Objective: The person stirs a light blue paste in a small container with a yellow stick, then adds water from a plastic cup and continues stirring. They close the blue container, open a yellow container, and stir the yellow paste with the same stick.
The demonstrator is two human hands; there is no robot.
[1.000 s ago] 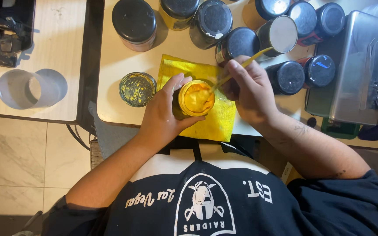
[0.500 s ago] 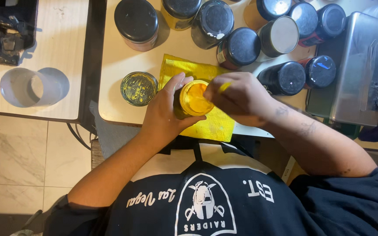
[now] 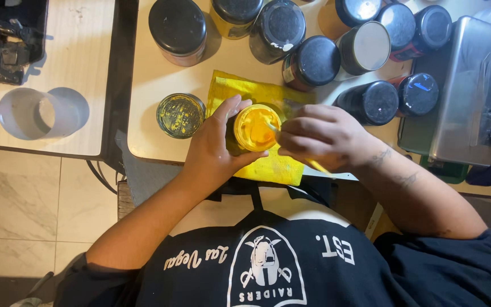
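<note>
A person's left hand (image 3: 214, 150) grips an open jar (image 3: 254, 128) of yellow paint over a yellow cloth (image 3: 257, 94) at the table's (image 3: 160, 142) near edge. The right hand (image 3: 319, 136) pinches a thin yellow-stained stick (image 3: 313, 165), its tip down in the paint. Just left of the cloth lies the jar's lid (image 3: 180, 115), smeared yellow and green inside. Beyond stand round jars with black lids (image 3: 178, 25), one capped pale grey (image 3: 369, 46), one with a blue smear on its lid (image 3: 419, 94). A metal box (image 3: 473, 96) sits at right; a clear cup (image 3: 38, 112) rests on the neighbouring table. Half a second earlier the stick was angled higher above the jar's rim.
</note>
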